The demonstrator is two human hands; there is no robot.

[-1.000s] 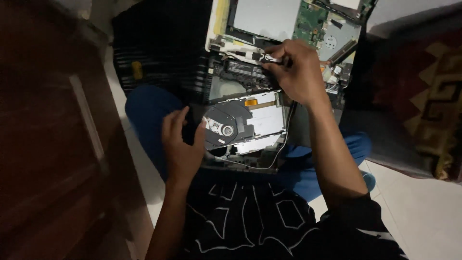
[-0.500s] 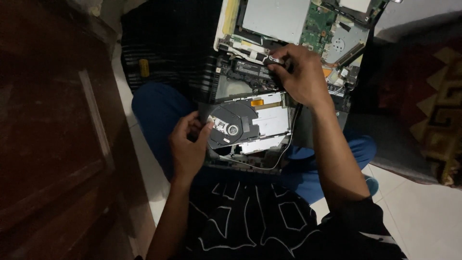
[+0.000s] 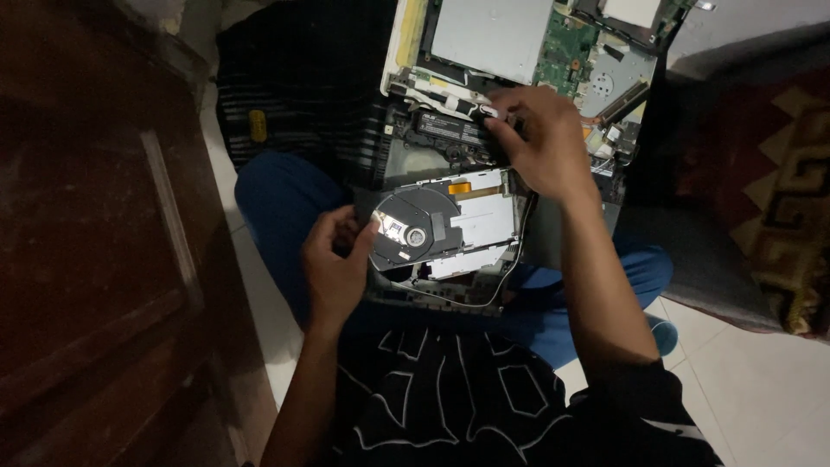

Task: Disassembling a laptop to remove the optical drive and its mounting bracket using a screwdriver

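Observation:
An opened laptop chassis point(image 3: 406, 156) lies across my lap with its insides exposed. My left hand point(image 3: 337, 264) grips the left edge of the optical drive point(image 3: 458, 220), a silver and black unit with a round hub, which sits in the near part of the chassis. My right hand point(image 3: 540, 143) is closed around a small black tool with a silvery end point(image 3: 480, 110), held against the dark strip above the drive. Beyond it are a silver metal plate point(image 3: 488, 35) and a green circuit board point(image 3: 566, 52).
A dark wooden door or cabinet point(image 3: 95, 259) fills the left side. A dark striped cloth point(image 3: 303, 86) lies left of the laptop. A patterned cushion point(image 3: 778, 199) is at the right. White floor tiles point(image 3: 761, 389) show at the lower right.
The view has drifted slightly. My left hand has shifted a little along the drive's edge. My right hand stays at the same spot with the tool.

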